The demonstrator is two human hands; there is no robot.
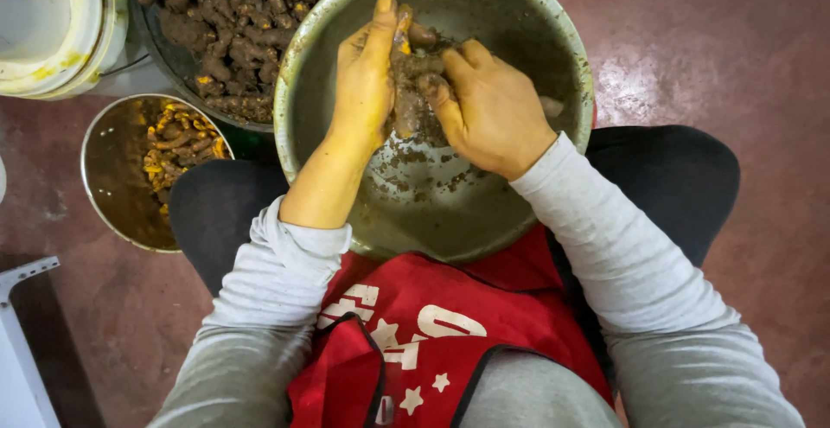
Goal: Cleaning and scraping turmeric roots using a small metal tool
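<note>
Left hand (363, 78): yellow-stained, fingers wrapped round a muddy brown knobbly root (406, 82). Right hand (488, 104): clamped on the same root, thumb pressing its near end. Root: held over the middle of a large dented grey metal bowl (346, 212) resting on the lap. At 10 o'clock, a dark basin of unpeeled soil-caked roots (233, 22). At 9 o'clock, a smaller steel bowl (108, 169) of peeled orange pieces (177, 151), on the dark red floor (726, 56).

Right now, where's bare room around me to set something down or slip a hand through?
Bare red floor right of the lap bowl is widest. A smaller patch lies lower left, between the bowl of yellow peeled roots and the white stool. Upper left is crowded: white bucket, tub of muddy roots. Left hand and right hand fill the lap bowl's middle.
</note>
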